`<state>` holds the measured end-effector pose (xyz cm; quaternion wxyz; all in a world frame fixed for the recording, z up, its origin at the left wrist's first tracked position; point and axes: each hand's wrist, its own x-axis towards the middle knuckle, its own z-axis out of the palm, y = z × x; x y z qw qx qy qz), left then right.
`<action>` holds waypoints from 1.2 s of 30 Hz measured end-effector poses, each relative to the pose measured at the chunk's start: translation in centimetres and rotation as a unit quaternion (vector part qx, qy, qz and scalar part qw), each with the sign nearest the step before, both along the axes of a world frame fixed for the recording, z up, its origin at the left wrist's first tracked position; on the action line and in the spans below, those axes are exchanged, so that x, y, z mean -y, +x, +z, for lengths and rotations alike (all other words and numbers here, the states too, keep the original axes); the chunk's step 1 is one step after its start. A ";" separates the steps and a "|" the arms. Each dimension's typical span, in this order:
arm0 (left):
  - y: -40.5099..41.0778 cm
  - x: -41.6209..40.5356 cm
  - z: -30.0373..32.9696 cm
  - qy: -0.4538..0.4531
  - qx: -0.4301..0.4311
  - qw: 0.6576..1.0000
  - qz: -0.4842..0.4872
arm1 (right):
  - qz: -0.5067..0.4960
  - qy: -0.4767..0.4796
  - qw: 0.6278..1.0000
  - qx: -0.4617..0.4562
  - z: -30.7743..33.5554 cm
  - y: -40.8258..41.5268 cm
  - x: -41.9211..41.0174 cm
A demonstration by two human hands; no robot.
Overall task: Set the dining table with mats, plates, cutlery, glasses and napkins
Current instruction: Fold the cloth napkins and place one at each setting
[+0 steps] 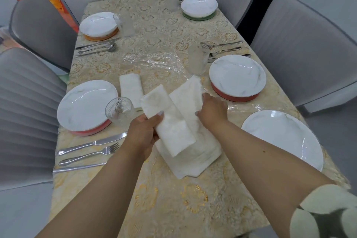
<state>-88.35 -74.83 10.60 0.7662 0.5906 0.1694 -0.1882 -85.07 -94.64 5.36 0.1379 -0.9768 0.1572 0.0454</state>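
Four places on the floral-clothed surface (173, 199) carry plates, glasses and cutlery, one folded white napkin (131, 89) is laid, while the left hand (143, 133) grips another white napkin (170, 121), the right hand (212, 108) lifts one off the stack; napkins remain.

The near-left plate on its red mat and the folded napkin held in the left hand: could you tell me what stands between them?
In the head view, a clear patterned glass stands between the plate and the napkin.
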 end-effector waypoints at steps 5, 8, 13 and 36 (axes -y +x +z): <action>1.5 0.6 1.2 -0.023 0.024 0.999 -0.011 | 0.010 0.197 0.980 0.035 0.9 -1.3 0.2; 2.6 0.8 2.1 -0.042 0.033 0.999 -0.007 | 0.067 0.268 0.961 -0.035 2.1 -2.5 0.4; 4.0 1.2 2.9 -0.034 0.035 0.998 -0.030 | 0.127 0.276 0.931 -0.201 3.8 -5.0 -0.4; 8.3 3.4 -0.3 -0.026 -0.041 0.999 0.025 | 0.000 0.407 0.911 -0.067 0.4 5.0 -1.3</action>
